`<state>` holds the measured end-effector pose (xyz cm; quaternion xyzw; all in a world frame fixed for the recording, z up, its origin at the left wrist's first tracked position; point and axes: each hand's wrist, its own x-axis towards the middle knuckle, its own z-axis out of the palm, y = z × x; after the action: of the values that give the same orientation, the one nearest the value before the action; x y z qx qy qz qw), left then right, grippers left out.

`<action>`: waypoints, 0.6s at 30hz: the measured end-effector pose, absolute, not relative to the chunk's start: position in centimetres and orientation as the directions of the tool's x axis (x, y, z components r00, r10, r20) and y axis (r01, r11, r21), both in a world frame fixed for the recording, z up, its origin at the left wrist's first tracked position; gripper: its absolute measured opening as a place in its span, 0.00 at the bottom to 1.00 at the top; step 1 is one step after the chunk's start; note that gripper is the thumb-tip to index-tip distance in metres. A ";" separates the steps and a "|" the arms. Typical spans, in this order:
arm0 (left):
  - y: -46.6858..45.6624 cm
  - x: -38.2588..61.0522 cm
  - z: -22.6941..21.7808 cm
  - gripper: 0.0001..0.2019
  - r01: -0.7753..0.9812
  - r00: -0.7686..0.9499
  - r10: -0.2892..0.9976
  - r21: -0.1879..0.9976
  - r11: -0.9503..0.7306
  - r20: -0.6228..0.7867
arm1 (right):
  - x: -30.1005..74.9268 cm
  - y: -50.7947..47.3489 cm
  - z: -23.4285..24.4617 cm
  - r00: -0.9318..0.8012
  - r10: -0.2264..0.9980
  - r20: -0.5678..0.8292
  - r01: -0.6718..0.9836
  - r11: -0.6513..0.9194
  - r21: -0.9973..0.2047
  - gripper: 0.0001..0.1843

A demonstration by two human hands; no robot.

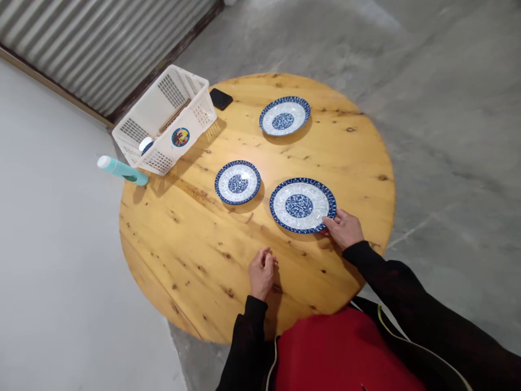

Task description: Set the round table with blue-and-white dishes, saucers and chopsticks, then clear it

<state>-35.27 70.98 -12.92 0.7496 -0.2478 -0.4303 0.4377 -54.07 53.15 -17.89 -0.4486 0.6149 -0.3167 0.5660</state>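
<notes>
My right hand (345,228) pinches the right rim of a large blue-and-white plate (300,206), thumb on top and fingers under the edge. The plate is at or just above the round wooden table; I cannot tell which. My left hand (261,271) rests near the table's front edge with its fingers curled in and nothing visible in them. A smaller plate (237,183) of the same pattern lies left of the held one. Farther back sits another patterned plate (284,115), apart from both hands.
At the back left stands a white plastic basket (191,117) containing a bundle of sticks and a blue-and-white piece of crockery. A turquoise bottle (124,170) is beside it, and a black phone-like slab (221,99) lies behind. The wooden table (195,239) is round; a wall borders its left side.
</notes>
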 end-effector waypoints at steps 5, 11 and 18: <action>70.0 -33.4 -12.4 0.17 0.017 0.554 -0.729 0.881 -0.473 -0.402 | -55.4 53.4 -15.9 0.017 -0.881 -0.472 -0.300 0.446 -0.843 0.16; 66.6 -27.5 -11.7 0.18 -0.136 0.698 -0.661 0.856 -0.499 -0.275 | -56.7 50.3 -13.6 -0.258 -0.961 -0.100 -0.449 0.211 -0.868 0.14; 60.3 -22.1 -11.2 0.19 -0.322 0.744 -0.635 0.722 -0.612 -0.207 | -48.1 44.6 -11.2 0.240 -0.967 0.085 -0.668 -0.228 -0.708 0.20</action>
<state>-22.13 60.29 -11.16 0.8685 -0.2758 -0.2280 0.3431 -48.05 44.59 -11.25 -0.7365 0.5551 -0.2680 0.2787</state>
